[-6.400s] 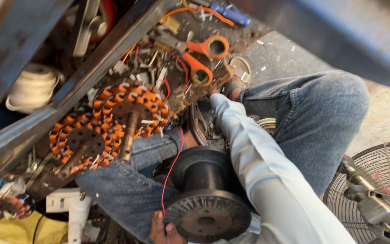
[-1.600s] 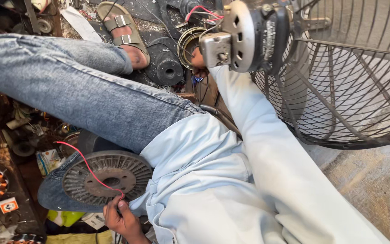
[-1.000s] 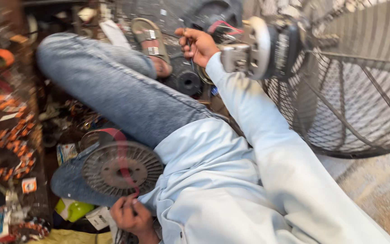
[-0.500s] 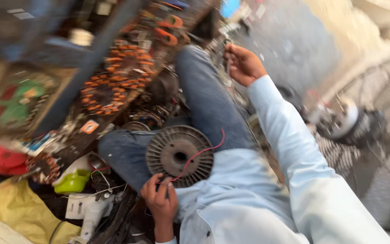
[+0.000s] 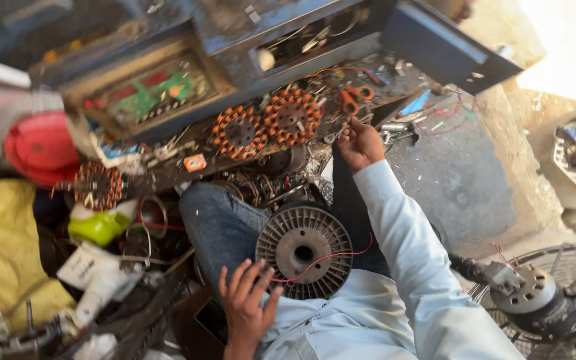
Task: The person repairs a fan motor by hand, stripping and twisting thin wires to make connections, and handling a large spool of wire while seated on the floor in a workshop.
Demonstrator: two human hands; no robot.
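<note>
Where hands (image 5: 245,307) spread: one spool (image 5: 303,251)

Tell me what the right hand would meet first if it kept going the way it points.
Probably the orange-handled scissors just beyond the right hand, whose fingertips point up toward the cluttered bench. Depth is unclear, so it may pass over small metal parts first.

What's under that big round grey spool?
The spool rests on the person's lap, on a blue-jeaned leg. A red wire crosses its top. Whatever lies directly beneath is covered.
</note>
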